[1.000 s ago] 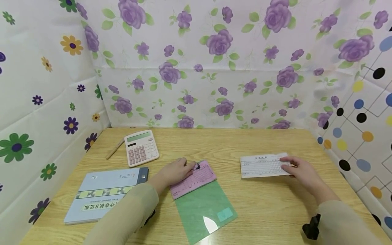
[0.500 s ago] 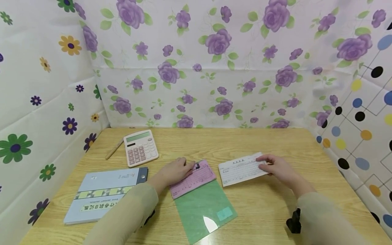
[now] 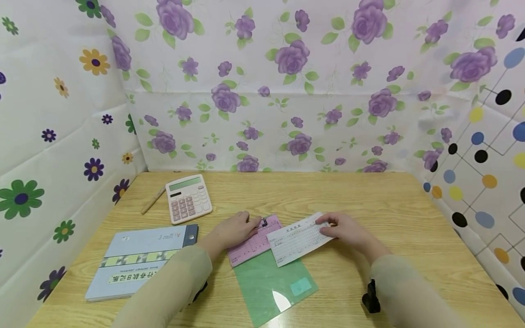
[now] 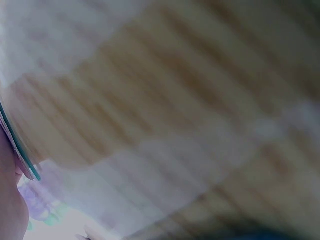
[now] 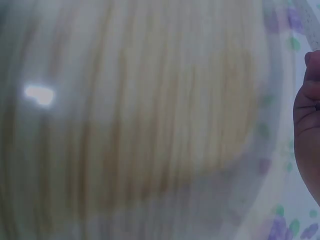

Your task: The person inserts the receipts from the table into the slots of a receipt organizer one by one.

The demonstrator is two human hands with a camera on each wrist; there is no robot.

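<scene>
A green clipboard (image 3: 268,284) lies at the middle front of the table, with a pink printed form (image 3: 250,248) across its upper part. My left hand (image 3: 234,230) rests over the form, and its fingers hold the black clip (image 3: 264,222) at the clipboard's top. Between thumb and fingers my right hand (image 3: 344,230) pinches the right end of a white voucher pad (image 3: 299,240). This pad, printed with a grid, overlaps the pink form and clipboard in the head view. The left wrist view catches the clipboard's thin edge (image 4: 22,150); the right wrist view shows only part of my hand.
A blue account book (image 3: 139,259) lies at the left, partly under my left sleeve. Behind it stand a white and pink calculator (image 3: 189,199) and a brown pen (image 3: 153,200). Flowered cloth (image 3: 262,91) walls in the table's back and sides.
My right hand has brought the white voucher pad leftward and tilted it, from the right side of the table to over the pink form. The left hand stays in place.
</scene>
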